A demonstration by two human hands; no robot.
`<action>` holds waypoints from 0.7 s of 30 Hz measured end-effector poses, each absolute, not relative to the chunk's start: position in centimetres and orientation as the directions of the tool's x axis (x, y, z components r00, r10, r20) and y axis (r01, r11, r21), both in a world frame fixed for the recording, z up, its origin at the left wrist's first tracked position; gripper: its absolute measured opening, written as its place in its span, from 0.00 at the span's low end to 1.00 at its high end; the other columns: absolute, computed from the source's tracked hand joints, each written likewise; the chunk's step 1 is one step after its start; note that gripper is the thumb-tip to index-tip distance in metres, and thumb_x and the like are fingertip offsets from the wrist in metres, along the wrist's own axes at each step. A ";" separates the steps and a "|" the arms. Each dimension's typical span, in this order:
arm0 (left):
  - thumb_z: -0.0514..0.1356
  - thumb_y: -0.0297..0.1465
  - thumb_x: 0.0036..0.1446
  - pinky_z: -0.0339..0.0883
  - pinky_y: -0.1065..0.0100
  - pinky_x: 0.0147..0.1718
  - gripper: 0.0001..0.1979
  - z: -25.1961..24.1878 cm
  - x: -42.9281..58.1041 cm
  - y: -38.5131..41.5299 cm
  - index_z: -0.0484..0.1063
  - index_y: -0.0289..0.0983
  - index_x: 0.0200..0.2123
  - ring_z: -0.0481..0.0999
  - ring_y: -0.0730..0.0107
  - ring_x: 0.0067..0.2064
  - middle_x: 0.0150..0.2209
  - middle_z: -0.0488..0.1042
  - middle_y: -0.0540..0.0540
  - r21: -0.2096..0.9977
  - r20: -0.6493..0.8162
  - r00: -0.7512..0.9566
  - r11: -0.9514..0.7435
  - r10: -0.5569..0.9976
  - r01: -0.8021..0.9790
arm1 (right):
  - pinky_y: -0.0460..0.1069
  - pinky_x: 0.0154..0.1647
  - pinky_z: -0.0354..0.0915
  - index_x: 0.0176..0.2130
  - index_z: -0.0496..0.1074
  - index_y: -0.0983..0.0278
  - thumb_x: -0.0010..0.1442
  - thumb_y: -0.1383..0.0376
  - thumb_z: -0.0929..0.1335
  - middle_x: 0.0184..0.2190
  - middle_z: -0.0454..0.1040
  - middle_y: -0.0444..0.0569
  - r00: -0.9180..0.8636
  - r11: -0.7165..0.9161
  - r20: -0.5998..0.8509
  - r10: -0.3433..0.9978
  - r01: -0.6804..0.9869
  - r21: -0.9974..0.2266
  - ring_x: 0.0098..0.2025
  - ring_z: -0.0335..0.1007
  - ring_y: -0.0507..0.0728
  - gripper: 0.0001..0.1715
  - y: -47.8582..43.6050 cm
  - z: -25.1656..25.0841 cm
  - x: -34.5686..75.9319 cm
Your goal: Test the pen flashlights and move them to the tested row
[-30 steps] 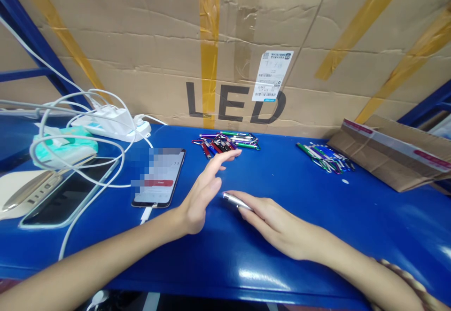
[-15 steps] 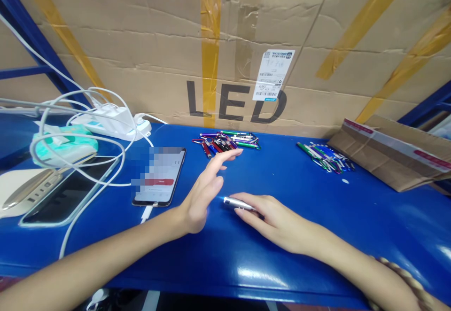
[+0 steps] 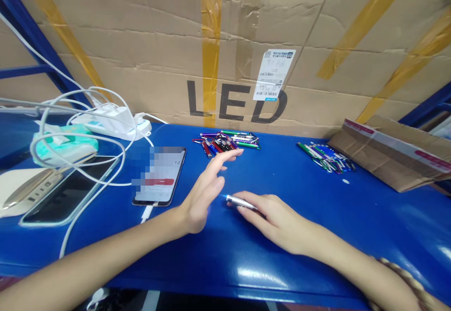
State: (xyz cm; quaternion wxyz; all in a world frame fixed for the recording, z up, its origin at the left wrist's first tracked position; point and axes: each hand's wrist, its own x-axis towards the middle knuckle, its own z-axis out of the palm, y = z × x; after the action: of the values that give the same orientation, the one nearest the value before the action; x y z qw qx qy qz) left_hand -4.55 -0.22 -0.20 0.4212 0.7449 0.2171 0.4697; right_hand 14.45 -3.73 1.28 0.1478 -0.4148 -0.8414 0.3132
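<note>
My right hand (image 3: 273, 219) rests on the blue table (image 3: 317, 207) with its fingers closed around a small silver pen light (image 3: 237, 201), whose tip points left at my other palm. My left hand (image 3: 206, 189) stands on its edge just left of that tip, fingers stretched out and empty, with a faint glow on the table by the palm. Behind its fingertips lies a pile of coloured pen lights (image 3: 227, 141). A second pile of coloured pen lights (image 3: 326, 157) lies to the right.
A phone (image 3: 160, 175) with a lit screen lies left of my left hand, plugged into a white cable. Further left are a tablet (image 3: 65, 193), a white power strip (image 3: 112, 122) with looped cables, and a tissue pack (image 3: 63, 144). A folded cardboard piece (image 3: 391, 153) lies at right; a big LED carton stands behind.
My right hand has drawn the silver pen light slightly to the right and lifted its tip. A faint glow now shows by my left palm. My left hand has stayed put.
</note>
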 end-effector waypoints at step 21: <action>0.43 0.44 0.64 0.52 0.60 0.56 0.25 -0.3 -4.6 -0.1 0.58 0.44 0.61 0.59 0.58 0.62 0.63 0.61 0.49 0.833 0.518 0.467 -0.546 0.717 -0.088 | 0.52 0.46 0.69 0.63 0.56 0.66 0.71 0.63 0.53 0.50 0.75 0.55 -0.666 0.527 0.016 0.746 0.575 -0.626 0.44 0.75 0.57 0.24 -4.3 2.2 14.6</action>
State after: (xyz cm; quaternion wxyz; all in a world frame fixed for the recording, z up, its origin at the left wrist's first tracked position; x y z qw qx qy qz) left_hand -4.61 -0.14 -0.34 0.4270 0.7423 0.2118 0.4710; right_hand 14.57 -4.28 2.20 0.1424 -0.3832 -0.8620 0.2996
